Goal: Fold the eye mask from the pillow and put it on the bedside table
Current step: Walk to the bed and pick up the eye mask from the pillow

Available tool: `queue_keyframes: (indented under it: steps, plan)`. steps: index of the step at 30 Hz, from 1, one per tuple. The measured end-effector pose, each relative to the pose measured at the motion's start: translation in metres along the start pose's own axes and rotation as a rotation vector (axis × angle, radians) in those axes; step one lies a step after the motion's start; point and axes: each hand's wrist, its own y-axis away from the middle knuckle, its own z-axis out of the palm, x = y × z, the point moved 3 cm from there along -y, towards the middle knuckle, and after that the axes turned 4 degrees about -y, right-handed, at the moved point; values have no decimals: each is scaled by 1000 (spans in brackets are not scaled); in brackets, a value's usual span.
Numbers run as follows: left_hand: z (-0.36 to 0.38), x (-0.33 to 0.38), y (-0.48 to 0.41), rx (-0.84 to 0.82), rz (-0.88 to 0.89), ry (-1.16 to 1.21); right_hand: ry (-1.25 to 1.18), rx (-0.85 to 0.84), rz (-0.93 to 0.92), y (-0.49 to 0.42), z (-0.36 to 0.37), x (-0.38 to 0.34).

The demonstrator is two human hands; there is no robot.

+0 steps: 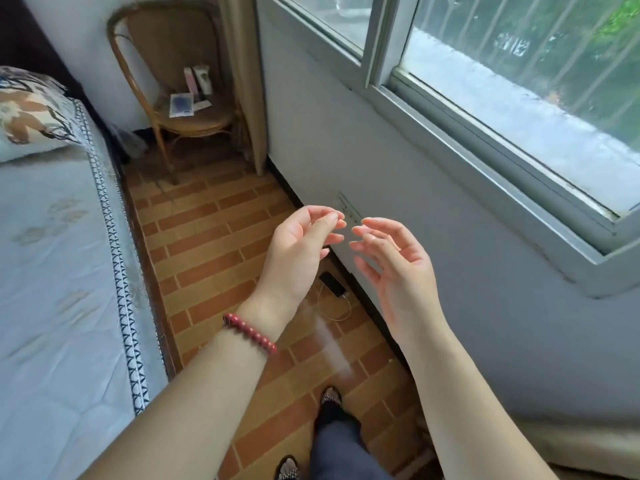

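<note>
In the head view, both hands are held up over the tiled floor (207,244), between the bed (52,271) at left and the wall under the window (519,98) at right. The left hand (298,251) — with a red bead bracelet (250,332) at its wrist — is seen with fingers curled loosely and nothing between them. The right hand (398,268) is spread, palm inward, its fingertips just beside those of the left; it too is empty. A patterned pillow (31,112) lies at the far left on the bed, well apart from both hands. A dark flat item rests on the seat of the wicker chair (173,81) far ahead — whether it is the eye mask cannot be told.
</note>
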Motion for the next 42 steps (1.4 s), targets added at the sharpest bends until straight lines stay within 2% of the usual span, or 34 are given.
queue_keyframes:
  steps: [10,18,25,33,37,42]
  plan:
    - [-65,24,-163,268,47,-4,17,-297,30,-190,89,-2]
    - [-136,38,-242,429,67,-13,29,-489,72,-287,173,7]
    - [-227,37,-318,543,62,-3,55,-579,88,-364,273,31]
    - [-348,73,-412,600,106,-44,32,-602,85,-453,404,43]
    - [-405,73,-446,712,62,24,63,-622,104,-486,455,59]
    - [-443,71,-490,728,39,33,74,-660,135,-529,500,72]
